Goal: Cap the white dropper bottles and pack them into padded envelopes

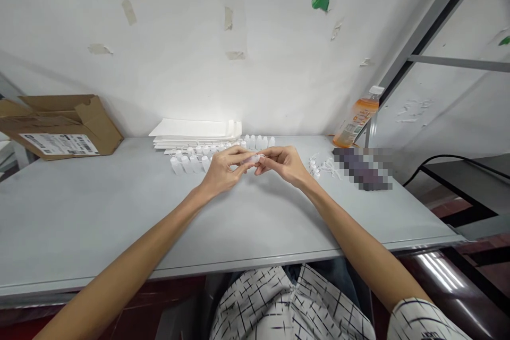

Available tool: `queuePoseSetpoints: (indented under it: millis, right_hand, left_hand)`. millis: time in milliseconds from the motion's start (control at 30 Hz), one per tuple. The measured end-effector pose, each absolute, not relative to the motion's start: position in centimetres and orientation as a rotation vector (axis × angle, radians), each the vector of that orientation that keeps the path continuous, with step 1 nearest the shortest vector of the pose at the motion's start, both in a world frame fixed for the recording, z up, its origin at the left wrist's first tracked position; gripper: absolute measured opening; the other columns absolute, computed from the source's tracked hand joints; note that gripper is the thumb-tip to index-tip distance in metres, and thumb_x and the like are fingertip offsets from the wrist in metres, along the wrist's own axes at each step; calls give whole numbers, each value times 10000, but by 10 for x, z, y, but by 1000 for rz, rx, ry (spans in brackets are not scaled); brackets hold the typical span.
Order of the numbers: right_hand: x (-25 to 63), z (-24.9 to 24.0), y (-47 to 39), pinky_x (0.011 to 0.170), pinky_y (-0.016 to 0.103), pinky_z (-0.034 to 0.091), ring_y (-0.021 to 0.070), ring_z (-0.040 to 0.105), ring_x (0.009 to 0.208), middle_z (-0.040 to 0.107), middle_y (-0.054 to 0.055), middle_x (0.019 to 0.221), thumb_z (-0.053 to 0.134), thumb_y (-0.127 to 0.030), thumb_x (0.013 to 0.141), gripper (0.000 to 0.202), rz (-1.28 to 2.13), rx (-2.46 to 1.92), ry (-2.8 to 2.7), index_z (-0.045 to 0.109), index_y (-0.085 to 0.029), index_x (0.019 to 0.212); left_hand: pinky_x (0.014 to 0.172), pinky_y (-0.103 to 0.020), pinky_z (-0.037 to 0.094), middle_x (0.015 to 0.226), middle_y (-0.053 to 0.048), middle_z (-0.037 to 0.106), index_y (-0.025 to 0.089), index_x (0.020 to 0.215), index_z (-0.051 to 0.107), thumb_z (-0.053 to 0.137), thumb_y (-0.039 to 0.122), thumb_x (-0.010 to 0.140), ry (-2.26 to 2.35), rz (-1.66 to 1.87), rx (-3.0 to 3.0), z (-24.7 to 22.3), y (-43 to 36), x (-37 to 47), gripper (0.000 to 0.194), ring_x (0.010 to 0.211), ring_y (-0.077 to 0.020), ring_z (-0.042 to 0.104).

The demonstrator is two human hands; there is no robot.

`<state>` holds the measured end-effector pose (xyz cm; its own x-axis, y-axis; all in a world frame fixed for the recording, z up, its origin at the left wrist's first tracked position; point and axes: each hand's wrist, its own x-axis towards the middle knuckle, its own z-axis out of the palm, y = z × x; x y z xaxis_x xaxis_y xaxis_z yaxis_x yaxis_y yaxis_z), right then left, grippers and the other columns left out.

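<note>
A small translucent white plastic bottle (252, 158) is held on its side above the table, between my two hands. My left hand (223, 171) is closed, with thumb and fingers pinching the bottle's body. At the bottle's right end my right hand (287, 164) pinches a small white piece, partly hidden by the fingers. Beyond my left hand, several similar bottles (194, 163) stand upright in rows. More bottles (258, 142) stand behind my hands. To the right of my right hand lie small white caps (314, 166) and a heap of thin white pieces (330, 168).
A stack of white flat sheets or cartons (195, 128) lies against the wall. An open cardboard box (59, 127) is at the far left of the grey table (119, 212). An orange drink bottle (357, 117) leans at the back right, near a dark blurred-out object (362, 169).
</note>
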<state>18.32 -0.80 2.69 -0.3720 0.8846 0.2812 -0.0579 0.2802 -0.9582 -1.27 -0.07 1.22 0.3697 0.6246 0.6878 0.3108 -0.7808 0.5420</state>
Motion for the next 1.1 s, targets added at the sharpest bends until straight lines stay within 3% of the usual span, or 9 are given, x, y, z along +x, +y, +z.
queuePoseSetpoints:
  millis: [133, 400, 567, 667, 733, 800, 900, 1100]
  right_hand:
    - [181, 24, -7, 737, 414, 599, 199, 705, 657, 719, 59, 713, 813, -466, 689, 370, 1307, -769, -1537, 742, -137, 842]
    - [186, 17, 1, 786, 401, 590, 164, 683, 697, 715, 40, 787, 798, -338, 718, 227, 1437, -748, -1473, 708, -145, 795]
    - [196, 33, 1, 660, 328, 588, 165, 670, 691, 714, 69, 825, 728, -402, 787, 283, 1376, -924, -1698, 713, -143, 901]
    - [210, 44, -1, 524, 278, 536, 160, 666, 618, 728, 110, 946, 676, -435, 829, 403, 1201, -1135, -1835, 672, -163, 1127]
    - [225, 50, 1, 473, 258, 479, 143, 640, 557, 730, 112, 971, 671, -429, 830, 434, 928, -1307, -1884, 650, -170, 1177]
    - [243, 53, 4, 495, 260, 450, 129, 618, 533, 735, 94, 937, 668, -416, 825, 372, 668, -1452, -1931, 684, -165, 1099]
    - [264, 53, 11, 578, 272, 434, 165, 650, 652, 743, 63, 881, 700, -381, 785, 253, 413, -1703, -2048, 736, -177, 930]
    - [260, 44, 16, 607, 271, 387, 201, 666, 796, 754, 25, 870, 694, -264, 747, 99, 328, -1929, -2349, 764, -232, 808]
  left_hand:
    - [672, -263, 529, 913, -67, 692, 209, 1059, 730, 549, 265, 957, 753, 1477, 2583, 9, 1, -13, 216, 796, -149, 643]
    - [637, -218, 507, 982, -87, 667, 186, 1137, 649, 433, 79, 958, 671, 1482, 2983, 5, 0, -15, 300, 819, -131, 631]
    - [670, -237, 538, 945, -62, 665, 188, 1164, 663, 533, 220, 949, 815, 1363, 2624, 4, -2, -9, 253, 776, -131, 631]
    - [658, -269, 563, 864, -31, 624, 192, 1303, 589, 552, 325, 938, 932, 1168, 2232, 4, -4, -6, 391, 679, -125, 636]
    - [661, -303, 579, 809, 4, 576, 227, 1414, 476, 527, 359, 949, 928, 1039, 1972, 5, -5, -6, 486, 612, -117, 639]
    - [657, -335, 593, 782, 33, 523, 282, 1464, 387, 506, 380, 958, 861, 960, 1762, 5, -5, -5, 528, 576, -116, 643]
    - [637, -369, 607, 786, 45, 479, 311, 1443, 392, 525, 401, 946, 760, 919, 1552, 3, -6, -2, 522, 564, -119, 644]
    - [645, -382, 616, 805, 24, 485, 243, 1360, 488, 530, 408, 943, 699, 904, 1444, -1, -5, 1, 450, 616, -135, 656]
